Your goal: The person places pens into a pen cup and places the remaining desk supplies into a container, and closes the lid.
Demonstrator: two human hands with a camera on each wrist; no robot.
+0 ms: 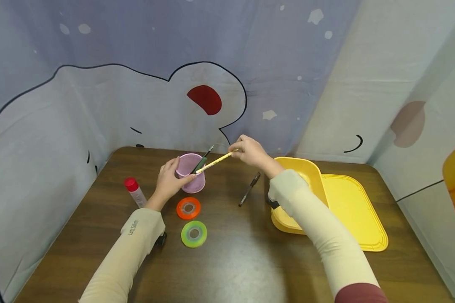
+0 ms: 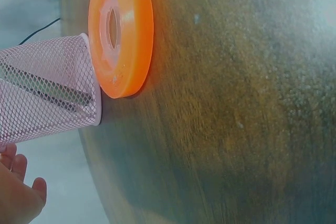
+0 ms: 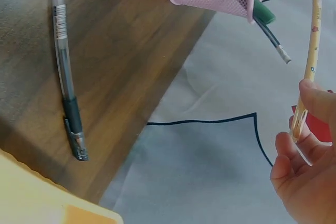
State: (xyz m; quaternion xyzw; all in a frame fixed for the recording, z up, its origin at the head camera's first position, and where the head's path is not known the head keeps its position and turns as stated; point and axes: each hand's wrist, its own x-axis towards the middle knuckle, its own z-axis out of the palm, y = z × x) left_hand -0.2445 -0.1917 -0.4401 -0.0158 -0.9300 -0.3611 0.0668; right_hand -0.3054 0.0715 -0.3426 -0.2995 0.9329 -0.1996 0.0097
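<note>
My left hand holds the pink mesh pen cup near its rim, thumb in front. The cup stands upright on the table, with a green item and a dark pencil-like stick leaning out of it. My right hand pinches the end of a pale yellow patterned pen beside its clip. The pen slants down to the left, its far end over the cup's rim by my left thumb. In the left wrist view, part of the left hand shows beside the cup; its other fingers are out of frame.
A black gel pen lies right of the cup. An orange tape roll and a green one lie before it. A red-capped glue stick stands left. Right are a yellow bin and a yellow lid.
</note>
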